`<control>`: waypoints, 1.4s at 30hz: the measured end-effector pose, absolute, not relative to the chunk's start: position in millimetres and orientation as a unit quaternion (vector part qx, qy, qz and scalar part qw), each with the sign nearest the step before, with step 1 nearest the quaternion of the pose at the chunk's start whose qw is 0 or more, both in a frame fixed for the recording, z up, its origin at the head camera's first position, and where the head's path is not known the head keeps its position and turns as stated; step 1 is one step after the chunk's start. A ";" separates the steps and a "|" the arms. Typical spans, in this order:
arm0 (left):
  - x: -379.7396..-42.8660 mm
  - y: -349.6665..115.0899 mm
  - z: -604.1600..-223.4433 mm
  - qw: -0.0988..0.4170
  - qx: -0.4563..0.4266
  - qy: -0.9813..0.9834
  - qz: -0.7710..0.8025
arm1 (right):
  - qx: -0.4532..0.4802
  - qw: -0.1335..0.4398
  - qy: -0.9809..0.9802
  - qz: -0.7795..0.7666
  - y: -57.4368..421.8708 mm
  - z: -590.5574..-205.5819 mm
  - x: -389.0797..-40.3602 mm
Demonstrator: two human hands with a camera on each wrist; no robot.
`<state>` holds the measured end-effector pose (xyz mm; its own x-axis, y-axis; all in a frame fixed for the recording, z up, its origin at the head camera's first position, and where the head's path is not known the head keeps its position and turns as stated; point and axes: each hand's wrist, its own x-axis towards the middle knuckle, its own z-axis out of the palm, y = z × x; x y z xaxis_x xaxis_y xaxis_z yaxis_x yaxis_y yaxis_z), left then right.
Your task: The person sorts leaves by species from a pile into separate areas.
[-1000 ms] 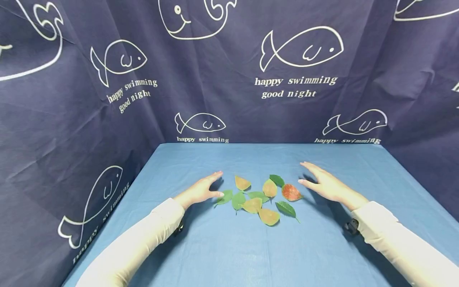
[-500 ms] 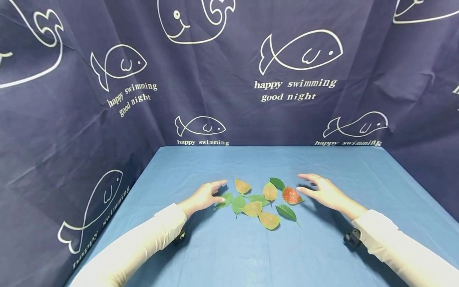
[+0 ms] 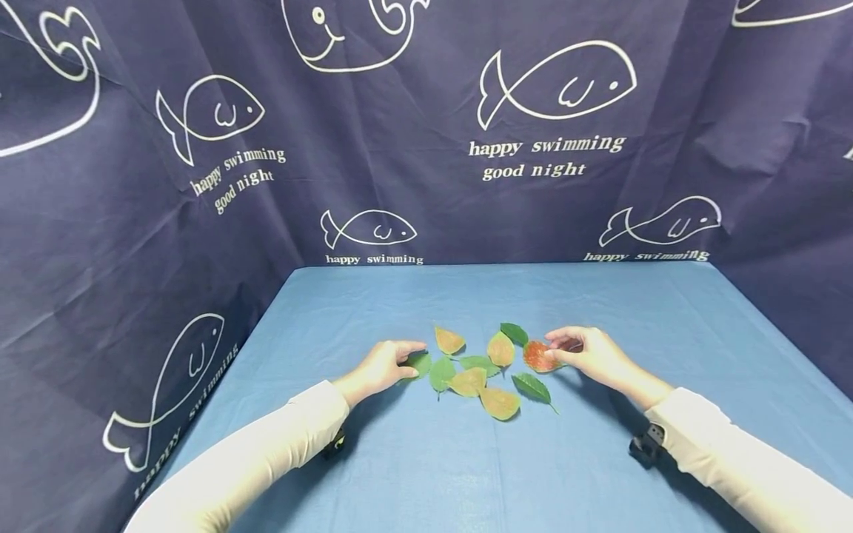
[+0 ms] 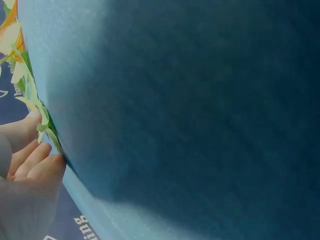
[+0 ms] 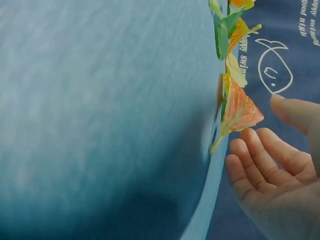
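A mottled red-orange leaf (image 3: 536, 358) is nearest the right hand (image 3: 591, 358), a green leaf (image 3: 421, 362) nearest the left hand (image 3: 378, 368). Beneath both, the desk (image 3: 426, 474) is blue; beyond, navy cloth (image 3: 440, 185) bears white fish outlines.

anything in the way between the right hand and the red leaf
Nothing visible is in the way. The right hand is right at the red leaf, with no other leaf between them. The green leaf just beyond it lies off that path.
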<state>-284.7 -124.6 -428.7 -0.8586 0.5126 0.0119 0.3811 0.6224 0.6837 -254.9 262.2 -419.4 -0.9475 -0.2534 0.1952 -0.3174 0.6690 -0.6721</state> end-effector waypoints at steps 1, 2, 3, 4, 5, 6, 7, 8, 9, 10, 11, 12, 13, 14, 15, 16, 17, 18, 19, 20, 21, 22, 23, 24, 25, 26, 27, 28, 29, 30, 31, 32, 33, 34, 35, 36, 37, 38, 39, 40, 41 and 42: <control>-284.5 -124.3 -428.4 0.095 0.247 0.896 0.356 | 0.154 0.038 -0.913 0.377 262.0 -419.6 -254.8; -284.1 -124.0 -428.3 0.097 0.248 0.896 0.355 | 0.151 0.034 -0.913 0.377 262.0 -419.8 -254.8; -283.8 -123.8 -428.1 0.097 0.249 0.896 0.353 | 0.148 0.034 -0.914 0.377 261.8 -419.8 -254.7; -283.6 -123.5 -427.8 0.100 0.249 0.897 0.352 | 0.145 0.033 -0.912 0.382 261.7 -420.0 -254.4; -283.4 -123.1 -427.4 0.102 0.249 0.898 0.349 | 0.143 0.033 -0.911 0.385 261.6 -420.0 -254.1; -283.2 -122.8 -427.0 0.102 0.250 0.898 0.347 | 0.139 0.031 -0.911 0.388 261.9 -420.2 -253.5; -283.2 -122.4 -426.8 0.100 0.250 0.900 0.344 | 0.137 0.032 -0.909 0.392 262.1 -420.4 -253.2; -283.2 -122.1 -426.8 0.097 0.253 0.900 0.342 | 0.135 0.031 -0.908 0.395 262.7 -420.9 -252.8; -283.2 -121.9 -426.7 0.095 0.255 0.901 0.338 | 0.132 0.030 -0.907 0.399 263.0 -421.3 -252.3; -283.2 -121.8 -427.0 0.093 0.257 0.903 0.333 | 0.131 0.027 -0.906 0.402 263.4 -421.9 -252.0; -283.3 -121.7 -427.4 0.090 0.259 0.905 0.326 | 0.128 0.025 -0.906 0.404 263.7 -422.2 -251.7; -283.4 -121.7 -428.1 0.087 0.261 0.906 0.321 | 0.127 0.022 -0.906 0.404 263.9 -422.6 -251.6; -283.6 -121.8 -428.7 0.085 0.264 0.908 0.314 | 0.126 0.019 -0.905 0.405 263.8 -423.0 -251.9; -283.8 -122.0 -429.4 0.082 0.266 0.910 0.308 | 0.127 0.015 -0.906 0.404 263.7 -423.1 -252.3; -283.9 -122.1 -429.9 0.079 0.268 0.912 0.300 | 0.127 0.011 -0.907 0.402 263.3 -423.1 -252.9; -284.2 -122.3 -430.4 0.077 0.269 0.913 0.296 | 0.128 0.007 -0.907 0.401 263.0 -423.0 -253.7; -284.5 -122.4 -430.5 0.075 0.267 0.915 0.293 | 0.127 0.003 -0.907 0.401 262.4 -422.6 -254.6; -284.8 -122.6 -430.3 0.073 0.267 0.916 0.292 | 0.128 0.000 -0.907 0.401 261.9 -422.3 -255.5; -284.9 -122.7 -429.8 0.070 0.267 0.917 0.290 | 0.128 -0.002 -0.907 0.400 261.5 -421.9 -256.3; -284.9 -122.7 -429.4 0.069 0.265 0.917 0.290 | 0.130 -0.004 -0.907 0.401 261.1 -421.5 -257.0; -284.6 -122.7 -428.6 0.071 0.262 0.918 0.289 | 0.130 -0.005 -0.906 0.403 260.7 -421.2 -257.5; -284.2 -122.8 -427.7 0.073 0.261 0.919 0.288 | 0.130 -0.007 -0.905 0.406 260.4 -420.9 -257.6; -283.6 -122.7 -427.0 0.073 0.261 0.919 0.286 | 0.129 -0.010 -0.902 0.411 259.9 -420.6 -257.5; -282.6 -122.7 -426.3 0.073 0.261 0.920 0.284 | 0.130 -0.013 -0.900 0.416 259.5 -420.6 -257.2; -281.4 -122.6 -425.6 0.073 0.261 0.920 0.282 | 0.130 -0.017 -0.898 0.421 259.2 -420.6 -256.8; -280.3 -122.5 -425.1 0.073 0.261 0.920 0.281 | 0.132 -0.020 -0.895 0.426 258.9 -420.6 -256.4; -279.2 -122.4 -424.6 0.073 0.261 0.921 0.280 | 0.135 -0.024 -0.892 0.432 258.5 -420.5 -255.9; -278.3 -122.3 -424.4 0.071 0.261 0.921 0.280 | 0.137 -0.026 -0.889 0.437 258.1 -420.4 -255.5; -277.6 -122.1 -424.3 0.069 0.260 0.921 0.280 | 0.139 -0.028 -0.886 0.442 257.7 -420.3 -255.2; -277.1 -122.0 -424.2 0.068 0.258 0.921 0.283 | 0.142 -0.029 -0.884 0.445 257.5 -420.0 -255.0; -276.9 -121.8 -424.4 0.067 0.257 0.921 0.284 | 0.144 -0.030 -0.882 0.447 257.4 -419.6 -255.0; -277.1 -121.6 -425.0 0.064 0.258 0.921 0.285 | 0.147 -0.032 -0.880 0.450 257.3 -419.5 -254.7; -277.4 -121.4 -425.8 0.061 0.260 0.921 0.285 | 0.147 -0.035 -0.879 0.453 257.2 -419.4 -254.5; -277.5 -121.2 -426.3 0.058 0.261 0.920 0.285 | 0.147 -0.037 -0.878 0.454 257.3 -419.5 -254.7; -277.6 -121.2 -426.8 0.056 0.263 0.920 0.286 | 0.146 -0.040 -0.877 0.456 257.4 -419.5 -255.0; -277.6 -121.3 -427.2 0.054 0.265 0.919 0.286 | 0.146 -0.044 -0.876 0.457 257.4 -419.2 -255.2; -277.6 -121.2 -427.4 0.052 0.266 0.919 0.286 | 0.146 -0.048 -0.875 0.459 257.4 -419.2 -255.7; -277.3 -121.2 -427.5 0.049 0.267 0.919 0.286 | 0.146 -0.051 -0.874 0.460 257.4 -418.9 -256.2; -276.9 -121.3 -427.4 0.048 0.267 0.919 0.286 | 0.146 -0.054 -0.874 0.461 257.3 -418.5 -256.9; -276.5 -121.3 -427.2 0.047 0.268 0.919 0.285 | 0.146 -0.057 -0.873 0.462 257.3 -418.0 -257.7; -276.3 -121.4 -427.1 0.044 0.269 0.920 0.283 | 0.146 -0.060 -0.872 0.463 257.0 -417.1 -258.2; -276.1 -121.4 -427.1 0.041 0.270 0.920 0.281 | 0.147 -0.063 -0.871 0.464 256.8 -416.0 -258.8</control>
<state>-276.1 -121.4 -427.1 -0.8505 0.5203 0.0772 0.4744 0.6954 0.5398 -258.8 256.8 -416.0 -0.9487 -0.3149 0.0280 -0.1988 0.5253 -0.8274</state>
